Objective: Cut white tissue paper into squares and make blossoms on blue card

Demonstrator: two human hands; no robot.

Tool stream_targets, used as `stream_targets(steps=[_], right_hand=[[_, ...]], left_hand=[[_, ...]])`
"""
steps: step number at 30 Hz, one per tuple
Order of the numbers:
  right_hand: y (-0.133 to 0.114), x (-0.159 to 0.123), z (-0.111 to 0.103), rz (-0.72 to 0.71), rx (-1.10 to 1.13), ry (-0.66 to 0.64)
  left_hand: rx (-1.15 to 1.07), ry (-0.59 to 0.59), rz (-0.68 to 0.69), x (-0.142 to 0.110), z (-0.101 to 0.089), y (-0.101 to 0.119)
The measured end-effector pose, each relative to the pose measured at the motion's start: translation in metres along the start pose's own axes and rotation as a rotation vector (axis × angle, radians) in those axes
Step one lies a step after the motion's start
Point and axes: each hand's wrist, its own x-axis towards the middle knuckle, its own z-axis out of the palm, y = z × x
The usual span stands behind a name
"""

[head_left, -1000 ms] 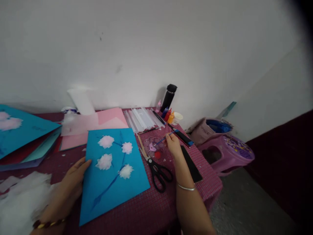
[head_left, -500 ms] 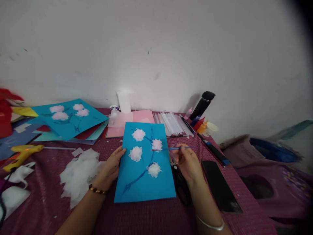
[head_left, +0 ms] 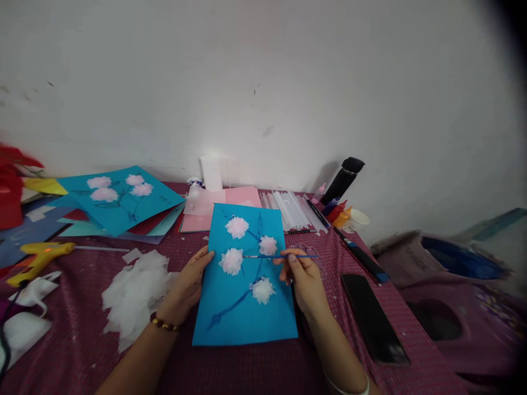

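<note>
A blue sheet of card (head_left: pixel 242 323) is tilted up in front of me, bearing a dark blue painted branch (head_left: pixel 230 310) and several fluffy pale flowers (head_left: pixel 237 227). My left hand (head_left: pixel 193 277) grips its left edge between thumb and fingers. In my right hand (head_left: pixel 302 274) is a thin blue paintbrush (head_left: pixel 272 256), pinched near the card's right edge. The brush lies across the card, its tip beside the middle-left flower (head_left: pixel 231 261). Whether the tip touches the flower I cannot tell.
White tissue pieces (head_left: pixel 134 296) and a yellow glue gun (head_left: pixel 39 262) lie to the left. Behind them rests another blue flower card (head_left: pixel 123 206). On the right are a black phone (head_left: pixel 374 318), paint bottles (head_left: pixel 341 216), glue sticks (head_left: pixel 292 208) and a black bottle (head_left: pixel 343 178).
My right hand has moved left and slightly down, carrying the brush tip from the right-hand flower across to the middle-left one. My left hand keeps its hold on the card.
</note>
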Motion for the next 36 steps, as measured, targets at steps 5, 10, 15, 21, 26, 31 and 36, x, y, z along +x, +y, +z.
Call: stream_targets(steps=[5,10,15,21,26,31,36], right_hand=[[0.0018,-0.002,0.0017,0.023,0.082,-0.025],[0.006,-0.0038,0.0036,-0.005,-0.025,-0.062],[0.0046,-0.0046,0.0012,-0.012,0.014,-0.017],[0.0051,-0.0041,0.0021,0.026,-0.038,-0.104],[0.0048,-0.0017,0.0004,-0.013,0.008,-0.021],[0.0049,-0.0003,-0.0011,-0.004,0.004,-0.031],[0.0054,-0.0028,0.0021,-0.034,0.051,-0.032]], left_hand=[[0.012,-0.007,0.0,-0.0005,0.0001,0.0009],[0.016,-0.054,0.009,0.0039,-0.0047,-0.0027],[0.019,-0.049,-0.008,0.0074,-0.007,-0.0035],[0.041,0.028,-0.042,0.0058,-0.0036,-0.0004],[0.013,-0.005,-0.036,0.0069,-0.0044,-0.0016],[0.001,-0.049,-0.022,0.001,0.0005,0.0001],[0.016,-0.014,-0.005,-0.0011,0.0016,-0.0007]])
